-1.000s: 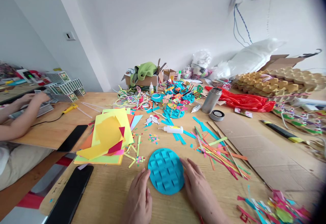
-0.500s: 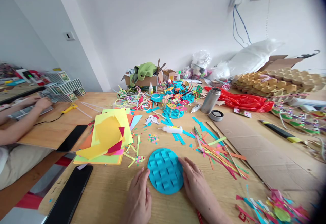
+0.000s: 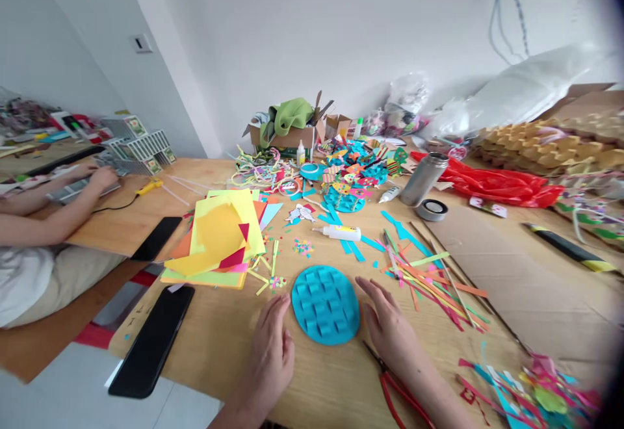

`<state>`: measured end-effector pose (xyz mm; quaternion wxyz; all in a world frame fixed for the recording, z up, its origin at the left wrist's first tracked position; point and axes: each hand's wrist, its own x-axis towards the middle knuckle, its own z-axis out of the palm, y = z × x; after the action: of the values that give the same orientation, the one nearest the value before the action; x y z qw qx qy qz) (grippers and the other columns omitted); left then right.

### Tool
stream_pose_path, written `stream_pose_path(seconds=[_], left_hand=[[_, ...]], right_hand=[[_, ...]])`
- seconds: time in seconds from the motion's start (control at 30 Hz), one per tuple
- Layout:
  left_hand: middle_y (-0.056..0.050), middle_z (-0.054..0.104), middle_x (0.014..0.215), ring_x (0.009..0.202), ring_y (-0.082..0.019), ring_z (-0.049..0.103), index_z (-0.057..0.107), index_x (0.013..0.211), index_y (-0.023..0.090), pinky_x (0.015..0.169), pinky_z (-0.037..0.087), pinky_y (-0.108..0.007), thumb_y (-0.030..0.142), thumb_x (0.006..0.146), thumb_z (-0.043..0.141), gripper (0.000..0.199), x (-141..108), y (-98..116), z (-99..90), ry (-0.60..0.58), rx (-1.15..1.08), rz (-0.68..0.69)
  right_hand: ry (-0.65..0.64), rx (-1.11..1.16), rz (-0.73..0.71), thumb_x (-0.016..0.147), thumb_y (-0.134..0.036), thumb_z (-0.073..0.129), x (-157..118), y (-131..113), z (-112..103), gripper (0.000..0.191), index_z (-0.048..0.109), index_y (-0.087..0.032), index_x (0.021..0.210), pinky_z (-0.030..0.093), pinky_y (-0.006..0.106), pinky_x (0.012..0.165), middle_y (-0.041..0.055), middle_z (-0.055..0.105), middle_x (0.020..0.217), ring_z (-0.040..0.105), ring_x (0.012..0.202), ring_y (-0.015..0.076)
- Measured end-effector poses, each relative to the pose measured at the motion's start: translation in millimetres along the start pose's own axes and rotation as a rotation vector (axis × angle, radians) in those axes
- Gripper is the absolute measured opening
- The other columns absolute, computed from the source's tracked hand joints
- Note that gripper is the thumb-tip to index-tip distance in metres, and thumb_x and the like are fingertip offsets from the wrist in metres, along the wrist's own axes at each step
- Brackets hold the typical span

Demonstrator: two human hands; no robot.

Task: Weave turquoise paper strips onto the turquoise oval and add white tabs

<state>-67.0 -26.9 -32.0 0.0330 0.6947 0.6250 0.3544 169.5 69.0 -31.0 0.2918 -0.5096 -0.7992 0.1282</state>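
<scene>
A round blue paper disc (image 3: 325, 304) with raised woven strips lies flat on the table between my hands. Close to its left edge is my left hand (image 3: 273, 348), fingers stretched out together, holding nothing; I cannot tell whether the fingertips touch the rim. Just off the right edge, my right hand (image 3: 390, 325) is open with its fingers extended and thumb apart. A red-handled cutting tool (image 3: 396, 387) lies partly beneath my right forearm. Beyond the disc are a white glue bottle (image 3: 341, 233) and small paper confetti (image 3: 303, 246).
Coloured paper sheets (image 3: 219, 234) are stacked at left, near two black phones (image 3: 153, 341). Paper strips (image 3: 439, 279), cardboard (image 3: 517, 273), a utility knife (image 3: 568, 247) and a steel flask (image 3: 425, 179) are to the right. Another person's arm (image 3: 78, 198) is at far left.
My right hand has moved off the disc's edge, and my left hand has eased slightly away. The view has shifted, revealing more of the red-handled tool.
</scene>
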Motion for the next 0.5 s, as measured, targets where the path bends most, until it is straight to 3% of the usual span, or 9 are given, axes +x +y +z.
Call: stream_pose_path(seconds=[0.17,0.3,0.5], left_hand=[[-0.013,0.047,0.139,0.136,-0.023,0.037,0.036,0.139,0.017,0.107,0.041,-0.041,-0.001,0.082,0.038,0.06,-2.5,1.6,-1.6,-0.1,-0.027,-0.013],[-0.014,0.047,0.139,0.136,-0.024,0.036,0.032,0.142,0.017,0.108,0.04,-0.043,-0.002,0.081,0.038,0.064,-2.7,0.7,-0.2,-0.067,-0.036,-0.034],[-0.014,0.049,0.137,0.133,-0.025,0.041,0.034,0.141,0.018,0.106,0.042,-0.044,-0.001,0.081,0.039,0.064,-1.1,1.2,-0.1,-0.056,-0.072,-0.056]], right_hand=[[-0.076,-0.057,-0.06,0.088,-0.014,0.034,-4.4,2.0,7.4,0.045,0.051,-0.017,0.13,0.051,0.047,0.095,0.0148,0.061,0.125,0.051,0.126,0.0294],[-0.062,-0.041,-0.078,0.086,-0.011,0.035,-6.0,2.9,9.3,0.048,0.049,-0.018,0.131,0.05,0.048,0.096,0.0132,0.063,0.123,0.047,0.13,0.0293],[-0.03,0.014,-0.043,0.088,-0.015,0.037,-5.7,2.0,5.3,0.043,0.053,-0.019,0.128,0.051,0.046,0.095,0.0134,0.063,0.123,0.051,0.126,0.0279]])
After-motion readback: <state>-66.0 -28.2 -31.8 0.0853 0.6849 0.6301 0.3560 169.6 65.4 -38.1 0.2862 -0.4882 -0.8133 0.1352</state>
